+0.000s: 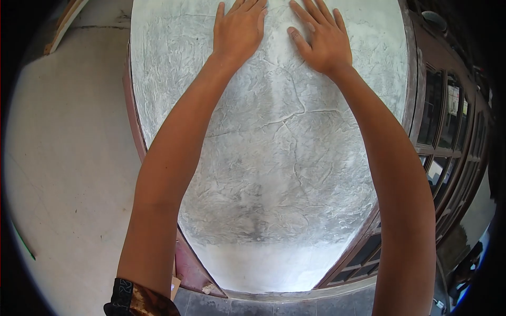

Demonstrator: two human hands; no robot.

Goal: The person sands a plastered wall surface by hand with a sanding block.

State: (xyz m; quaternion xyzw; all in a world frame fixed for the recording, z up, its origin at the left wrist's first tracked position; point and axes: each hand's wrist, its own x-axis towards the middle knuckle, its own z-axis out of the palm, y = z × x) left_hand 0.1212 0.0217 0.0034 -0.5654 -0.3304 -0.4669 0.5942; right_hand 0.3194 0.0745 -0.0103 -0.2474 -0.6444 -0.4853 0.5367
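Note:
Both arms reach up over a grey-white textured wall panel with raised, crack-like lines. My left hand lies against its upper part, palm toward the surface and fingers pointing up, the tips cut off by the frame's top edge. To its right, my right hand rests in the same way with fingers spread and thumb out toward the left hand. A gap of bare panel separates the two hands. Neither holds anything that I can see. A dark band with a patterned brown piece shows on my left arm.
Brown window frames with glass panes run along the right. On the left is a plain pale wall, with a reddish-brown frame edge beside the panel. Grey floor tiles lie at the bottom.

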